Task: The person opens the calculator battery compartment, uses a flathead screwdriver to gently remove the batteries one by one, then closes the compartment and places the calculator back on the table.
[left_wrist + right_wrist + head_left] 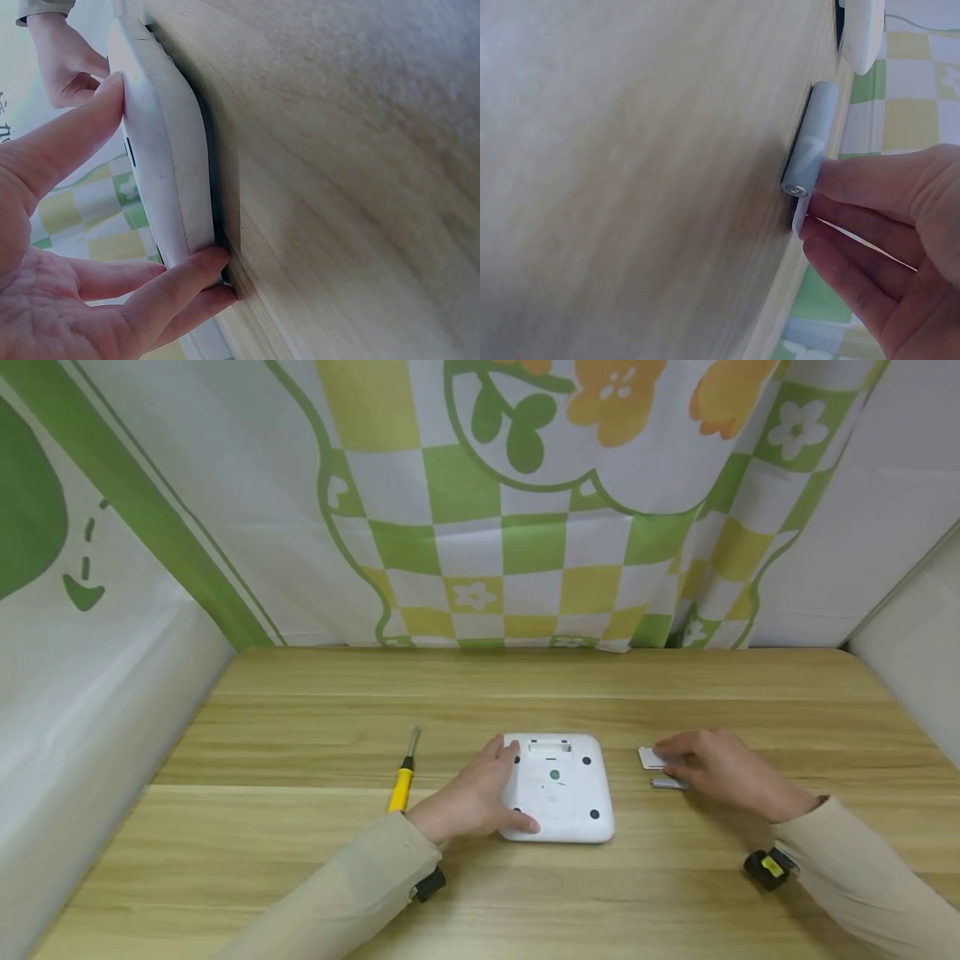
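Note:
A white square device (562,802) lies on the wooden table with several dark round feet and a battery compartment (550,747) facing up. The compartment is uncovered. My left hand (480,789) grips the device's left side, its thumb at the near edge and fingers toward the far edge; the left wrist view shows this hold on the device's side wall (169,157). To the right, my right hand (720,772) pinches a small white battery cover (651,758) at the table surface. Beside the thumb lies a grey cylindrical battery (811,139), partly hidden in the head view.
A screwdriver (402,781) with a yellow and black handle lies left of the device, its shaft pointing away. A patterned curtain (525,543) hangs along the table's far edge, and white fabric (112,693) borders the left side.

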The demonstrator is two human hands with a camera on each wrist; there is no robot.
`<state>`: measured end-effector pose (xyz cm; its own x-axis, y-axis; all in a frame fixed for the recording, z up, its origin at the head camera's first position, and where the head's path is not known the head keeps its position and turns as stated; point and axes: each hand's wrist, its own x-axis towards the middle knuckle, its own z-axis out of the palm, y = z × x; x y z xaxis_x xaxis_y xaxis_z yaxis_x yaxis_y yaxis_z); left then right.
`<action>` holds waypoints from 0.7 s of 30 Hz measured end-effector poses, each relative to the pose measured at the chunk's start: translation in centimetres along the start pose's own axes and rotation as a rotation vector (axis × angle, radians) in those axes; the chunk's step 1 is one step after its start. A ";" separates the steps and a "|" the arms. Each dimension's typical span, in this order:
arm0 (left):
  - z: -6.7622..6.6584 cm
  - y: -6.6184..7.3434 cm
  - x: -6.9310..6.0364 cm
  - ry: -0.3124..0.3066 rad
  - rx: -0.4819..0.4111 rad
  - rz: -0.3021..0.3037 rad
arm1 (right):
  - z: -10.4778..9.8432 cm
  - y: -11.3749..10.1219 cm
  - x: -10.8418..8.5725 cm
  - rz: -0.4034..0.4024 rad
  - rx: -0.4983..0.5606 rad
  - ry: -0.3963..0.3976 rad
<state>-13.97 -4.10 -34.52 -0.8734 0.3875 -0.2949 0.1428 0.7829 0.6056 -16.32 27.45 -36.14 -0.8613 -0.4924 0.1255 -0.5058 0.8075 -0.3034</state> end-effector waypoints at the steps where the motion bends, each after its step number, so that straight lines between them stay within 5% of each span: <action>1: 0.0 0.0 0.0 0.001 0.001 0.002 | 0.0 -0.1 0.0 0.001 -0.001 0.000; 21: 0.0 -0.1 0.1 -0.003 0.013 0.005 | -0.6 -2.4 2.3 -0.017 0.035 0.001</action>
<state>-14.04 -4.12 -34.62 -0.8715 0.3928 -0.2937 0.1535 0.7872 0.5972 -17.10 24.56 -34.53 -0.8525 -0.5058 0.1317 -0.5186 0.7870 -0.3341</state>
